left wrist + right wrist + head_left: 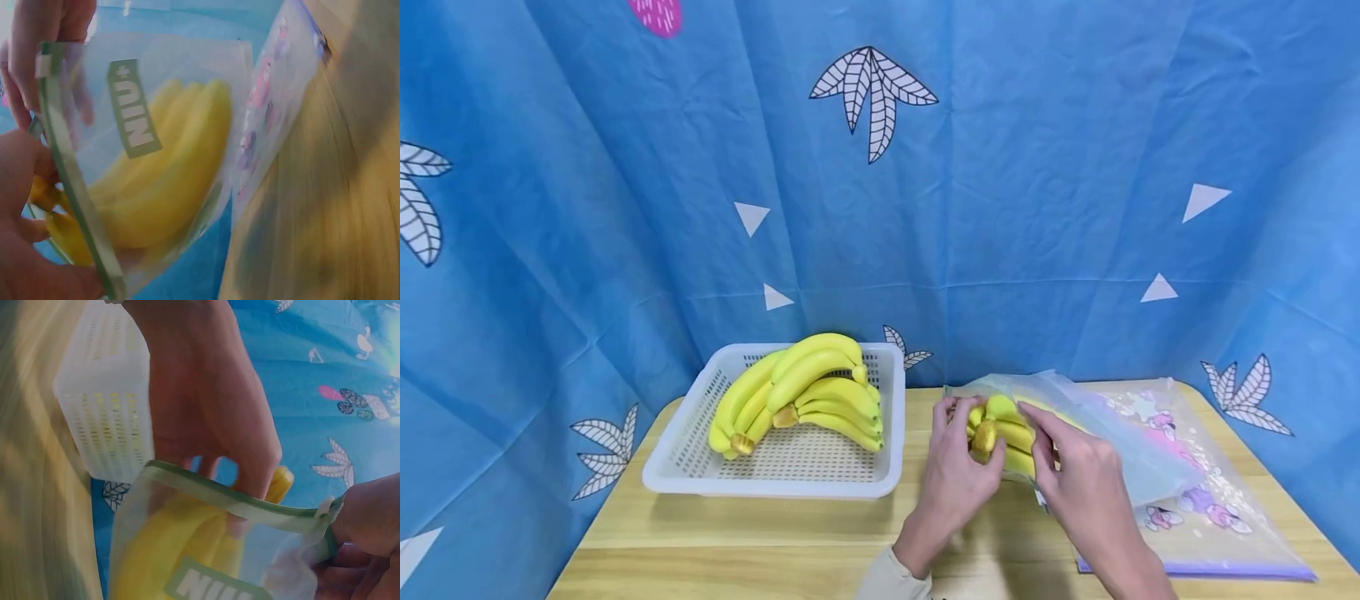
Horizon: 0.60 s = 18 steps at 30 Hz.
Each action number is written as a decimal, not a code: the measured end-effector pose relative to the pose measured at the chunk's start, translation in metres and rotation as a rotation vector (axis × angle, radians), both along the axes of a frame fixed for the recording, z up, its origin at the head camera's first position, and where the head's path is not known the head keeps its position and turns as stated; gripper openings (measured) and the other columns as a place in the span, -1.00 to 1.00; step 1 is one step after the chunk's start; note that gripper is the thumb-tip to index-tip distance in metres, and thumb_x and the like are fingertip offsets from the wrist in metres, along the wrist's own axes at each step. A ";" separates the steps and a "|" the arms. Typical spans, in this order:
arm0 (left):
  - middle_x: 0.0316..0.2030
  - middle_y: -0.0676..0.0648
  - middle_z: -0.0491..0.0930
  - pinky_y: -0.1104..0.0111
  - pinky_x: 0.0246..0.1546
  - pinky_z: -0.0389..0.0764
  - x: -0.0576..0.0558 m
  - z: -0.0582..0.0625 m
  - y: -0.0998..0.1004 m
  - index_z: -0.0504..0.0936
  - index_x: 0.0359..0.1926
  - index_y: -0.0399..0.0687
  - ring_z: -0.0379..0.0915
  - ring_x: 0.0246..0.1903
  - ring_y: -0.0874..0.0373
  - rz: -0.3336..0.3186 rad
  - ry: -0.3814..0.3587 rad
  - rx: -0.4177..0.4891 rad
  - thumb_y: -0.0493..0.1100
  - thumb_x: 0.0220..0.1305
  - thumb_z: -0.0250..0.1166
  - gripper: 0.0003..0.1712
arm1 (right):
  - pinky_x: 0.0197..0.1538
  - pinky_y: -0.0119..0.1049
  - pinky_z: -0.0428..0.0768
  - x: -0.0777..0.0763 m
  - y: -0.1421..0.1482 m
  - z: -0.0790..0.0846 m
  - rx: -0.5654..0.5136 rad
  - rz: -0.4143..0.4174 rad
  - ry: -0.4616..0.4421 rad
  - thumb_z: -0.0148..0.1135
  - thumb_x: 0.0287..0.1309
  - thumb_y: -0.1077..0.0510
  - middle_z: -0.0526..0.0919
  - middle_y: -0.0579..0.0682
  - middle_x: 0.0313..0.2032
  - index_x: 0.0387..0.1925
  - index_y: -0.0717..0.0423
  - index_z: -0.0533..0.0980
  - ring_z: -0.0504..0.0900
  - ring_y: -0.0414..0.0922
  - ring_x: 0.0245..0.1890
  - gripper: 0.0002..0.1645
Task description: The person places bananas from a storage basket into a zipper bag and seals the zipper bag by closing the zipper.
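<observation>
A bunch of yellow bananas (1015, 437) lies most of the way inside a frosted zip bag (1131, 458), its brown stem at the open mouth. My left hand (957, 475) grips the bunch around the stem end, some fingertips inside the bag's mouth. At the mouth's opposite corner my right hand (1084, 468) pinches the bag's edge. The left wrist view shows the bag's green zip strip (74, 181) and a green "NIU+" label (134, 109), with the banana tips behind the translucent film. In the right wrist view the stem (281, 482) sticks out above the strip.
To the left stands a white slotted basket (775, 487) with several banana bunches (820, 387) in it. A clear bag with pink and purple cartoon prints (1213, 517) lies flat on the wooden table (737, 533) at right. Behind the table hangs a blue patterned cloth (1037, 208).
</observation>
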<state>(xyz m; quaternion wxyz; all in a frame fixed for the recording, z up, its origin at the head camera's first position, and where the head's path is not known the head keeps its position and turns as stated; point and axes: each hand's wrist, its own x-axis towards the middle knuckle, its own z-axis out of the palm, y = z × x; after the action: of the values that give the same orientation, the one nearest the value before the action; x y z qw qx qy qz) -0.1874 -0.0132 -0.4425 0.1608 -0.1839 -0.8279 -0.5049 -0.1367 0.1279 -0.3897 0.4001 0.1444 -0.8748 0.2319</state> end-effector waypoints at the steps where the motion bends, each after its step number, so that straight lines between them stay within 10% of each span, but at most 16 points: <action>1: 0.18 -0.05 0.41 0.15 0.15 0.55 0.000 -0.002 0.000 0.51 0.26 0.08 0.42 0.12 0.09 -0.025 -0.027 -0.013 -0.15 0.16 0.44 -0.38 | -0.61 -0.54 0.32 0.000 0.001 -0.001 0.001 0.006 -0.010 0.29 -0.06 0.59 0.69 -0.03 -0.49 -0.03 0.23 0.71 0.29 -0.40 -0.66 -0.49; 13: -0.32 0.04 0.47 0.31 -0.37 0.47 -0.003 -0.013 -0.009 0.48 0.17 -0.24 0.40 -0.33 0.19 -0.169 -0.353 -0.219 0.35 0.29 0.29 -0.21 | -0.67 -0.60 0.18 0.006 0.007 -0.014 0.031 0.040 -0.065 0.32 -0.03 0.57 0.75 0.00 -0.42 -0.10 0.18 0.71 0.10 -0.48 -0.69 -0.55; 18: -0.45 0.00 0.40 0.36 -0.59 0.35 -0.006 -0.018 -0.007 0.49 -0.01 -0.22 0.33 -0.53 0.20 -0.171 -0.436 -0.125 0.09 0.30 0.32 -0.51 | -0.68 -0.60 0.14 0.009 0.007 -0.016 0.042 0.020 -0.058 0.34 -0.05 0.54 0.72 -0.07 -0.45 -0.10 0.15 0.71 0.07 -0.48 -0.69 -0.55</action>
<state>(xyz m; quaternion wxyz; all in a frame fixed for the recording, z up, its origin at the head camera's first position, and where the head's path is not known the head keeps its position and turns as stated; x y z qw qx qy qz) -0.1933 -0.0201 -0.4608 -0.0768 -0.1495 -0.8541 -0.4921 -0.1281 0.1350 -0.4060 0.3692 0.1546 -0.8892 0.2217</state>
